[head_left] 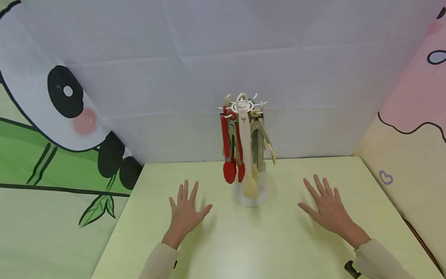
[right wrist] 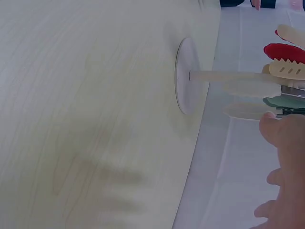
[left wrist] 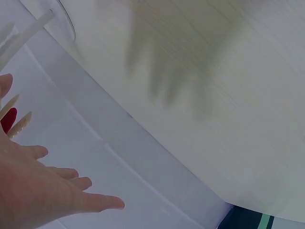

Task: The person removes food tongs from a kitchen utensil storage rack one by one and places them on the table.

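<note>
A white rotating utensil stand with a round base rises from the table, kitchen tools hanging from its hooks. At its left side hang red-handled tongs; a cream spoon hangs at the front, and green and beige tools at the right. My left hand, fingers spread, is over the table left of the stand, touching no tool. To the right of the stand my right hand is likewise spread and holds nothing. In the right wrist view a slotted cream tool shows above the thumb.
The pale wooden table ends at a white cloth backdrop behind the stand. Cartoon-printed cloth hangs along the left side, and a pink and cream printed panel borders the right.
</note>
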A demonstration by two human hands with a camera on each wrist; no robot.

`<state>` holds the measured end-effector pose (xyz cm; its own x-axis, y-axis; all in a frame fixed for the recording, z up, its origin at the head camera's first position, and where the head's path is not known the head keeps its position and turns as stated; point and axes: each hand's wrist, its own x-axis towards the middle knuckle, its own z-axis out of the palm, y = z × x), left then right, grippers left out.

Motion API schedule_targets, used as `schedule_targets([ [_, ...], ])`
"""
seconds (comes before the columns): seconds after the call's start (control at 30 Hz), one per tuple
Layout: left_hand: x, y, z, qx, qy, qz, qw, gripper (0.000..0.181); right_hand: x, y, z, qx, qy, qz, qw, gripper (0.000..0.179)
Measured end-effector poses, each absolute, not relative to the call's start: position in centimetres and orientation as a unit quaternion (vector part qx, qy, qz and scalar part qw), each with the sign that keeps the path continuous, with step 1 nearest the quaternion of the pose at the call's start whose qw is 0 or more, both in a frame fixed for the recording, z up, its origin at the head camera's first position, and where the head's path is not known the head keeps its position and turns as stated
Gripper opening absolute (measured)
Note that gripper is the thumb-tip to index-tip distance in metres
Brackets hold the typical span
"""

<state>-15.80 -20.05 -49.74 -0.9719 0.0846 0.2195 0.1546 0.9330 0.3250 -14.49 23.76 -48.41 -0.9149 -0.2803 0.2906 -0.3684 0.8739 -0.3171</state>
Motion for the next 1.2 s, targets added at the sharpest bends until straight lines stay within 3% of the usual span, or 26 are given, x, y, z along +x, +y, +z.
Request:
schedule_targets([
  [0.7, -16.1, -19.4, -48.3, -0.059, -0.952, -0.275, 0.125, 0.082, -14.3, 23.4, -46.1, 0.151, -0.918, 0.320, 0.179, 0.063],
  [1.2, -16.2, -19.5, -46.7, -0.057, -0.910, -0.403, 0.082, 0.076, -14.4, 22.4, -44.4, 0.152, -0.900, 0.349, 0.214, 0.056],
])
